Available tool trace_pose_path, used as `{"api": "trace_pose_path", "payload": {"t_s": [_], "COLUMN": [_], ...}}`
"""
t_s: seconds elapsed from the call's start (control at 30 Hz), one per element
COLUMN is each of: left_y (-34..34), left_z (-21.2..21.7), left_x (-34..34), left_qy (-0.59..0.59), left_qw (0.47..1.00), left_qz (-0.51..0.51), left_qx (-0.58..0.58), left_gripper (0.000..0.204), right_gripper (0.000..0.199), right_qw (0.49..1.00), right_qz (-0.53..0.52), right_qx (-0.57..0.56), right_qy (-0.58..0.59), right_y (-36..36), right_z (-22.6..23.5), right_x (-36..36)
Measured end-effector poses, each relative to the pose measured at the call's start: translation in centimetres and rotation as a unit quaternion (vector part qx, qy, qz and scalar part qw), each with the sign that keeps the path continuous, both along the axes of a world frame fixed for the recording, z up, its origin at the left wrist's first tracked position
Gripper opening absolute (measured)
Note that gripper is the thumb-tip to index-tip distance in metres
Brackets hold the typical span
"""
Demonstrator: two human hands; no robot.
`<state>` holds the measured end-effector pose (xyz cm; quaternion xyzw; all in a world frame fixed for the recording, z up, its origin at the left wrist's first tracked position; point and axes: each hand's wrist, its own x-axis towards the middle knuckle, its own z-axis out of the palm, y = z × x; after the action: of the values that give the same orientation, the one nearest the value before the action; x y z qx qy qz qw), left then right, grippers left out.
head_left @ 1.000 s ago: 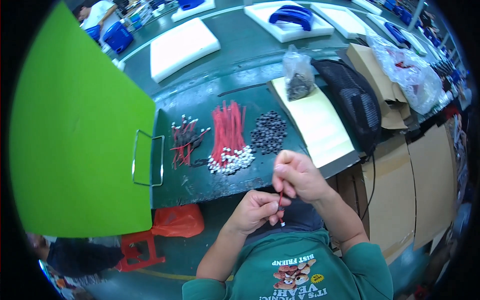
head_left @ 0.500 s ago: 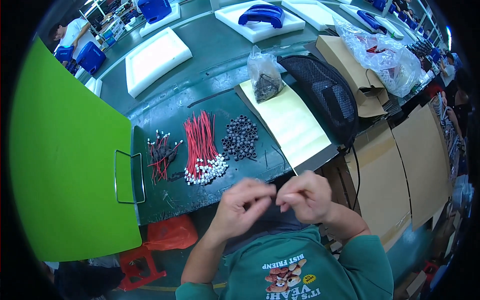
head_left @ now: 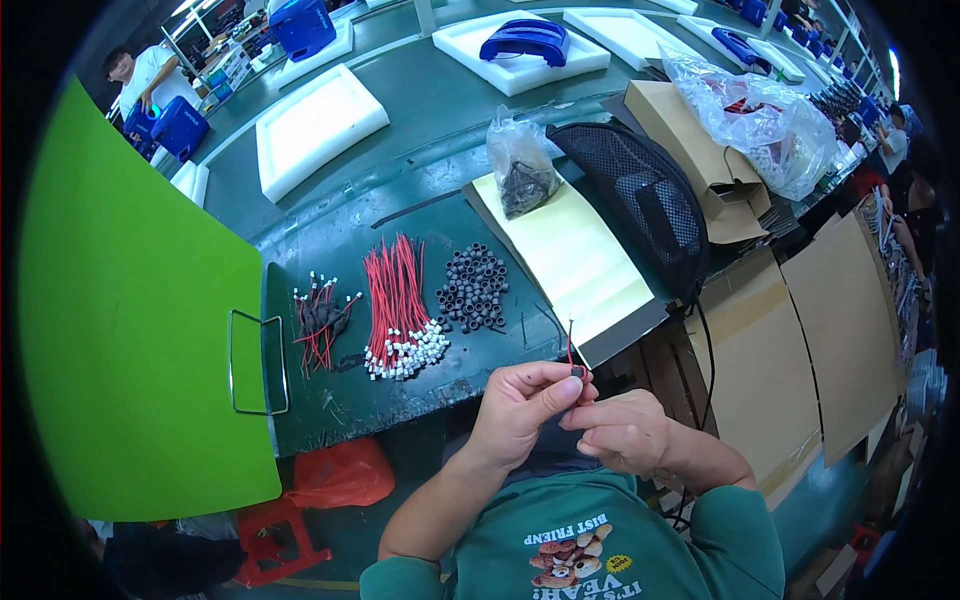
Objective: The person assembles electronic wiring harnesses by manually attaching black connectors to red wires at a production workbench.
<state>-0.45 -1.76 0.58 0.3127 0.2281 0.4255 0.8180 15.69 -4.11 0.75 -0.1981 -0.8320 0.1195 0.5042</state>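
Observation:
In front of me, beyond the table's near edge, my left hand (head_left: 528,408) pinches a thin red wire (head_left: 571,348) between thumb and forefinger. The wire's dark end sticks up above the fingers, and a small dark piece shows at the pinch. My right hand (head_left: 628,432) is closed close against the left fingertips; whatever its fingers hold is hidden. On the table lie a bundle of red wires (head_left: 395,290) with white connectors, a heap of small black rings (head_left: 473,288), and a smaller pile of red wires with dark lumps (head_left: 325,318).
A green panel (head_left: 140,320) with a wire handle (head_left: 232,360) stands at left. A yellow sheet (head_left: 575,260) bears a clear bag (head_left: 522,170); a black mesh case (head_left: 645,190) and cardboard box (head_left: 700,150) lie at right. Behind are white foam trays (head_left: 315,125). Another person (head_left: 160,75) works far left.
Both hands were blurred and slightly apart; now they meet a little farther right, and a red wire shows upright in the left fingers. The table piles look the same.

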Motion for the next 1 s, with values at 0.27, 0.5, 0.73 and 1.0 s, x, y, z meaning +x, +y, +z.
{"api": "trace_pose_path", "payload": {"t_s": [0.27, 0.5, 0.73, 1.0], "left_y": [0.3, 1.1, 1.4, 4.5], "left_z": [-0.7, -1.9, -1.3, -1.6], "left_x": [2.6, 3.4, 2.3, 1.8], "left_qy": [0.008, -0.062, 0.011, 0.13], "left_qw": [0.998, 0.996, 1.0, 0.984], "left_qz": [0.059, 0.051, 0.021, 0.111], "left_qx": [-0.029, -0.046, -0.003, 0.057], "left_gripper": [0.011, 0.014, 0.008, 0.009], "right_gripper": [0.017, 0.013, 0.009, 0.02], "right_qw": [0.997, 0.995, 0.936, 0.947], "right_qz": [-0.082, -0.101, -0.044, -0.199], "right_qx": [0.0, -0.012, -0.269, -0.235], "right_qy": [0.004, 0.006, 0.224, 0.092], "right_y": [0.0, 0.6, -0.7, 1.2], "right_z": [-1.4, -1.5, -2.2, -0.5], "right_x": [-0.2, -0.2, -0.7, 1.7]}}
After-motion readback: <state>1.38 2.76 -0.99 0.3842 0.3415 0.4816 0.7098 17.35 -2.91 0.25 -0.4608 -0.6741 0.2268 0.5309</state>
